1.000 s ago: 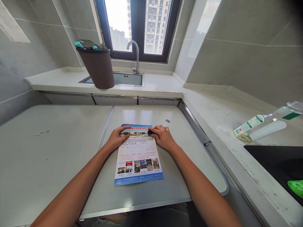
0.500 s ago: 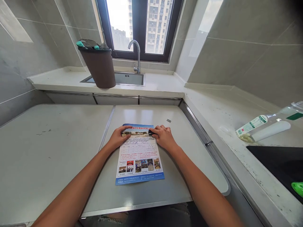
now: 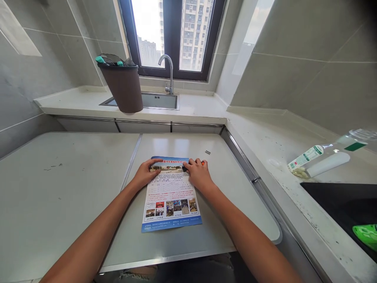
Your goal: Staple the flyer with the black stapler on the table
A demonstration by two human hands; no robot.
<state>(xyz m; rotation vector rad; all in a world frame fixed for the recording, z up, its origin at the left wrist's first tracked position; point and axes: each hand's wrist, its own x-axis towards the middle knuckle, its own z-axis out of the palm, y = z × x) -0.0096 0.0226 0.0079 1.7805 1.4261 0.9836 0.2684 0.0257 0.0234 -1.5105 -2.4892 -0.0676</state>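
Observation:
A printed flyer [image 3: 172, 192] with blue borders, red lettering and small photos lies on the white tabletop. My left hand [image 3: 145, 173] holds its upper left edge, with the thumb resting on the printed picture. At the upper right edge, my right hand [image 3: 200, 173] is closed around a small black stapler [image 3: 184, 168], mostly hidden by the fingers. A bit of orange shows by the knuckles. Just beyond this hand lies a short grey strip, like staples [image 3: 207, 152].
A brown bin [image 3: 125, 88] stands at the sink [image 3: 159, 101] beside a tap [image 3: 171, 72]. On the right counter [image 3: 259, 133] lies a clear plastic bottle [image 3: 326, 151], near a black panel [image 3: 332, 204] with a green item [image 3: 366, 236]. A metal rail borders the table.
The view has shifted slightly. My right hand has turned a little on the stapler, and orange now shows by its fingers. My left hand keeps its place on the flyer.

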